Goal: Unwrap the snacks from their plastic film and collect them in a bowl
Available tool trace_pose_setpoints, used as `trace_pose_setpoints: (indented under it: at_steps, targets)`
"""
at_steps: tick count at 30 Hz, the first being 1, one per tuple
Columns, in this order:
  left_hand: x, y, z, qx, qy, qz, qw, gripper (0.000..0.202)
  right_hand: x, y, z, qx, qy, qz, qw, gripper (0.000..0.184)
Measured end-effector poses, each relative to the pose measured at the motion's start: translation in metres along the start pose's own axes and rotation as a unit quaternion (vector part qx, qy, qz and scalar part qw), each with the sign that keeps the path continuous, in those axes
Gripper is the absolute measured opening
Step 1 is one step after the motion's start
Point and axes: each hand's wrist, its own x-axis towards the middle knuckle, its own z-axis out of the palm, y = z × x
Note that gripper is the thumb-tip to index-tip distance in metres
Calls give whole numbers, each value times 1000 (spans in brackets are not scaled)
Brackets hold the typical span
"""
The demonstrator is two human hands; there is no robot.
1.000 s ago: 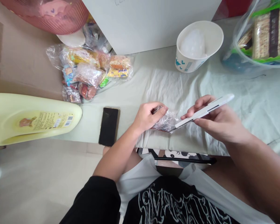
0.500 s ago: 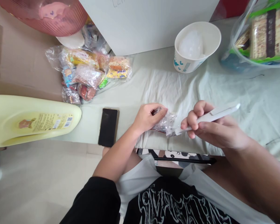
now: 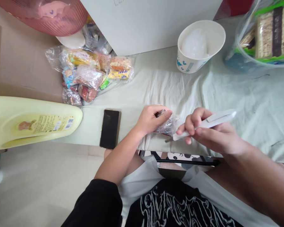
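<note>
Seen from above by a seated person in a black top with pale lettering and light shorts, two bare hands work near the near edge of a counter [image 3: 142, 91] covered in wrinkled pale green cloth. The left hand [image 3: 149, 119] has its grip curled around a small packet [image 3: 166, 126] in clear, crinkled plastic, pressing it onto the cloth near the middle of the scene. The right hand [image 3: 209, 130] pinches a slim white tool [image 3: 217, 119] between thumb and fingers; its thin dark tip [image 3: 169, 141] points left, at the packet's near side, though whether the two touch is impossible to tell. To the left of the left hand lies a dark-screened phone [image 3: 110, 128], and farther left a large pale yellow bottle [image 3: 35, 121] rests on its side. At the far left is a heap of wrapped snacks [image 3: 85, 75]. A white box [image 3: 151, 25] stands at the far side. At the far right, a paper cup [image 3: 188, 65] contains something whitish, beside a clear tub [image 3: 238, 44] of packaged food.
</note>
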Motion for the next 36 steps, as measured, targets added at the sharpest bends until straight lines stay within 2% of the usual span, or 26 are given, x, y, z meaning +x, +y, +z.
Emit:
trace_pose_setpoints:
  at_steps: [4, 6, 9, 11, 12, 14, 17, 19, 21, 24, 28, 31, 36]
  targets:
    - [1, 0, -2, -7, -24, 8, 1000, 31, 6, 0, -15, -53, 90, -48, 993, 15]
    - [1, -1, -4, -21, -36, 18, 999, 32, 9, -6, -28, -69, 173, -89, 979, 16]
    - [1, -3, -6, -36, -51, 23, 998, 33, 12, -16, -41, -96, 322, -164, 927, 17]
    - [1, -4, -5, -42, -50, 11, 998, 33, 11, -19, -43, -137, 373, -211, 893, 17]
    - [2, -5, -5, -49, -46, 5, 998, 33, 9, -20, -42, -178, 377, -227, 880, 17]
    - [2, -8, -4, -71, -32, -5, 997, 33, 7, -18, -40, -322, 356, -242, 843, 16]
    - [2, -11, -3, -109, 2, -17, 994, 40, 6, -12, -38, -556, 263, -272, 740, 17]
    - [3, -12, -2, -130, 18, -26, 991, 48, 7, -8, -39, -623, 219, -311, 684, 17]
    - [3, -12, -2, -144, 23, -32, 989, 54, 6, -7, -39, -643, 217, -339, 652, 16]
    - [4, -11, -2, -154, 19, -30, 987, 60, 2, -7, -39, -655, 194, -377, 625, 12]
    - [4, -11, -1, -168, 28, -27, 985, 61, 1, -5, -41, -658, 135, -429, 604, 24]
    - [4, -13, -1, -189, 43, -35, 980, 58, 1, -2, -42, -686, 121, -408, 590, 24]
    - [5, -15, -2, -197, 46, -35, 979, 56, -2, 2, -37, -724, 125, -328, 594, 28]
